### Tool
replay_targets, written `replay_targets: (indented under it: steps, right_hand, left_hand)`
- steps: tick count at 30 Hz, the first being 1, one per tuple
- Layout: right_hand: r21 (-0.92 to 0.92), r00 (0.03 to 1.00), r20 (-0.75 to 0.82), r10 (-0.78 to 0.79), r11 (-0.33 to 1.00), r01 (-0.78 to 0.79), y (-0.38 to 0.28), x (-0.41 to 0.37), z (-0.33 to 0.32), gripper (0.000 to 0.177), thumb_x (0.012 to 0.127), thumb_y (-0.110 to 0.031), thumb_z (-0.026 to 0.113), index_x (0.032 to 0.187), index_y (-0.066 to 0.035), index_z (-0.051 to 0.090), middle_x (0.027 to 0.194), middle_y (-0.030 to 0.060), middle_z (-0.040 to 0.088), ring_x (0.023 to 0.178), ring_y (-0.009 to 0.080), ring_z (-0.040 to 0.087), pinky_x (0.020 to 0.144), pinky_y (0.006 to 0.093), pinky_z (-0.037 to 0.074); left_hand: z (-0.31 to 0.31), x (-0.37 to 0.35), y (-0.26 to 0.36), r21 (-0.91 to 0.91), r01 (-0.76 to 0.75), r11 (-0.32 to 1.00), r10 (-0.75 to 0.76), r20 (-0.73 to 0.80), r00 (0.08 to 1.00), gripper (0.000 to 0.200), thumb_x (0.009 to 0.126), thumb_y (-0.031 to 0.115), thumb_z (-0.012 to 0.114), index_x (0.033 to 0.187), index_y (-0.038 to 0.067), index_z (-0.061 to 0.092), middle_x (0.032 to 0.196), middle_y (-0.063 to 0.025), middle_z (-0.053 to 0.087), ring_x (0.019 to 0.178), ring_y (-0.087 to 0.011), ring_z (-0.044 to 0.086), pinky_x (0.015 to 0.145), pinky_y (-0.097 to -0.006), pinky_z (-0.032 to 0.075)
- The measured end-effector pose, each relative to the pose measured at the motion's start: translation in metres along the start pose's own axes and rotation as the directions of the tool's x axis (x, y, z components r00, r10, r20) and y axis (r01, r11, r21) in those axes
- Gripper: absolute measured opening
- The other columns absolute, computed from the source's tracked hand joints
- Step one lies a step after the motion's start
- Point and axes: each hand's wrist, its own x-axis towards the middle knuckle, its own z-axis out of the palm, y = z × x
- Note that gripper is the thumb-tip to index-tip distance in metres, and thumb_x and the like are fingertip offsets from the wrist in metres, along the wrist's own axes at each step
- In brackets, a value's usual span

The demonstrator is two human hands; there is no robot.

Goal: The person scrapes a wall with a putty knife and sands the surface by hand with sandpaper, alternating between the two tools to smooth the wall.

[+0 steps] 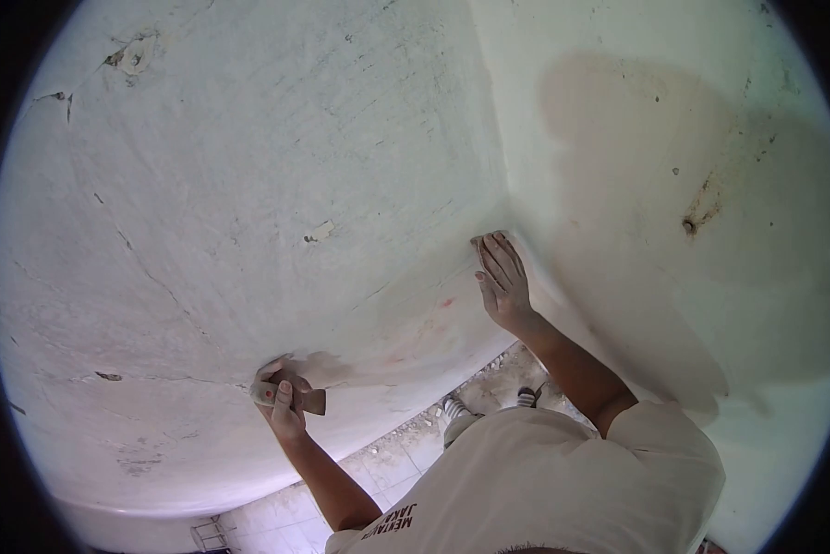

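My left hand [284, 399] is closed around a putty knife [314, 401], low on the pale wall [248, 277]. The knife's broad blade points right, and its light handle end with a red dot sticks out on the left. Near the inside corner, my right hand [504, 282] presses against the wall with its fingers stretched and close together. Beneath those fingers, the edge of a thin grey piece [476, 241] shows, looking like a sheet of sandpaper; most of it is hidden. Whitish dust covers the fingers of both hands.
Cracks [161, 286] and a chipped hole [130, 57] mark the left wall. A rusty hole [690, 226] sits in the right-hand wall [618, 166]. Debris [405, 434] lies on the tiled floor [378, 475] along the wall, beside my feet. A small metal frame [210, 534] stands at lower left.
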Motion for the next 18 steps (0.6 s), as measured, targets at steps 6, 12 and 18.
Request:
replay_targets:
  steps: [6,12,18]
  right_hand:
    - [0.013,0.989,0.14,-0.042,0.999,0.041,-0.033,-0.025,0.019,0.051,0.088,-0.004,0.051,0.138,-0.002,0.045,0.144,0.0182,0.042,0.135,0.0404,0.035,0.111,0.0529,0.029]
    - [-0.084,0.998,-0.005,0.067,0.994,-0.067,-0.006,-0.01,0.008,0.047,0.09,-0.002,0.048,0.137,0.002,0.044,0.145,0.0185,0.041,0.135,0.0422,0.034,0.11,0.055,0.026]
    - [-0.046,0.939,0.344,0.01,0.999,0.006,-0.021,-0.031,0.012,0.062,0.083,0.0,0.054,0.143,-0.009,0.04,0.147,0.0157,0.037,0.138,0.038,0.03,0.113,0.0529,0.022]
  left_hand:
    - [-0.004,-0.001,-0.005,-0.018,0.003,1.0,-0.003,-0.012,1.0,0.04,0.082,0.023,0.073,0.111,0.001,0.055,0.072,-0.0098,0.061,0.057,-0.0187,0.059,0.052,-0.0293,0.048]
    - [0.0,-0.002,-0.005,-0.041,-0.009,0.999,0.007,-0.044,0.999,0.041,0.081,0.023,0.075,0.11,0.0,0.057,0.066,-0.0096,0.059,0.058,-0.0194,0.059,0.052,-0.0288,0.047]
    - [-0.008,-0.002,-0.007,-0.051,0.009,0.999,-0.009,-0.014,1.0,0.041,0.081,0.024,0.075,0.109,0.0,0.057,0.065,-0.0097,0.059,0.058,-0.0191,0.059,0.054,-0.0287,0.047]
